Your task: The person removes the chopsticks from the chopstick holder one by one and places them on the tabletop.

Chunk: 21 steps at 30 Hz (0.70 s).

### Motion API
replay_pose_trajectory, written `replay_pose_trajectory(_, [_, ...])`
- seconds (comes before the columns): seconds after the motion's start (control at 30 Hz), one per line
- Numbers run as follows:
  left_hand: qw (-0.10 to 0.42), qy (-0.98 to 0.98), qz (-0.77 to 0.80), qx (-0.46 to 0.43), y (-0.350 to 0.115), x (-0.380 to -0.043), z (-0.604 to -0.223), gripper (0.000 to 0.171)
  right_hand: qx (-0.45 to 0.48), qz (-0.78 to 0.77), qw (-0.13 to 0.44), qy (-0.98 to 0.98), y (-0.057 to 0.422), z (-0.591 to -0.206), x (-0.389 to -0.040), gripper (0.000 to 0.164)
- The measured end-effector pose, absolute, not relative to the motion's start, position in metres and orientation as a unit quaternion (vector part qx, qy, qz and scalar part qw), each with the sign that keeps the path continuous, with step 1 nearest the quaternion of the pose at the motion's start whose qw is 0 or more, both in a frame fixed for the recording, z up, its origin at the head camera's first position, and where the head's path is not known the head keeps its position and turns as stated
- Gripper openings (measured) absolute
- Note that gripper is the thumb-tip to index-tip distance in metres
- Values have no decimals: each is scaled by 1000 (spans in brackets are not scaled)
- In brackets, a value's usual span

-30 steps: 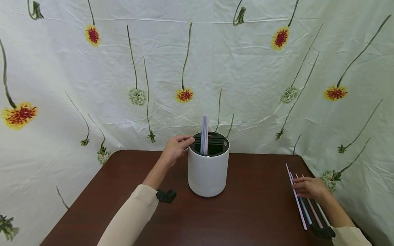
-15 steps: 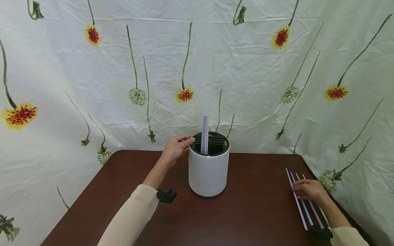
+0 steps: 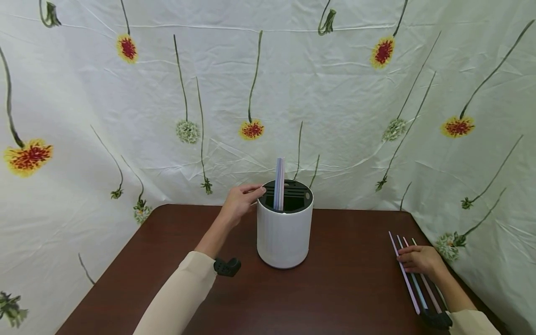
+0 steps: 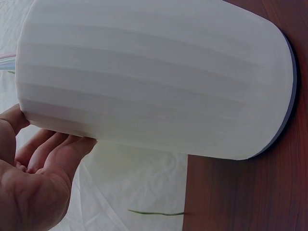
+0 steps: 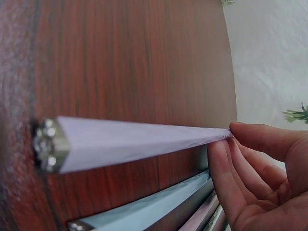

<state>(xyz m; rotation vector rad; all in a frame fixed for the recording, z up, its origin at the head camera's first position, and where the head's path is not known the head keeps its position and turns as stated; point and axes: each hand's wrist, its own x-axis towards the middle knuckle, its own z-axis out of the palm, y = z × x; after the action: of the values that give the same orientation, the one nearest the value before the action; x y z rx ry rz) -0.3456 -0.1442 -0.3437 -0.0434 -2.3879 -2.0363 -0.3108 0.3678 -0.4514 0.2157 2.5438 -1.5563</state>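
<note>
At the table's middle stands a white cylindrical holder [image 3: 284, 237] with a slotted black top [image 3: 299, 191]. A bundle of pale lilac and blue sticks [image 3: 278, 184] rises upright from it. My left hand [image 3: 240, 201] rests against the holder's left side, thumb at the rim and fingers touching the wall. At the right, my right hand [image 3: 423, 260] pinches a lilac chopstick [image 5: 134, 142] between thumb and fingertips; its near end has a metal cap with shiny stones. Beside it lie a light blue chopstick [image 5: 149, 207], a pink chopstick [image 3: 431, 293] and a green one [image 5: 215, 219], partly under my hand.
The dark reddish-brown table [image 3: 343, 279] carries everything. White cloth [image 3: 326, 93] printed with flowers hangs behind it and along both sides. Dark bands [image 3: 227, 267] sit on both wrists, below cream sleeves [image 3: 180, 288].
My right hand has shifted slightly toward me, and the lilac chopstick's far end has come nearer too. The left hand and the holder stay in place.
</note>
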Motion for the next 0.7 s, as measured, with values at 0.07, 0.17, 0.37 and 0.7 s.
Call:
replay_pose_trajectory(0.07, [2,-761,-648,-13,-144,-346,-344,44,73,-516,72,850,367,-452,-311,31])
replay_pose_trajectory(0.17, [2,-761,-649,-11,-144,-346,-344,44,72,-506,66,857,366,-452,-311,32])
replay_pose_trajectory(0.37, [3,-756,-654,-11,-143,-345,-343,43,70,-486,64,869,363,-451,-310,32])
replay_pose_trajectory(0.7, [8,-750,-661,-12,-141,-343,-342,41,64,-476,67,874,363,-449,-307,32])
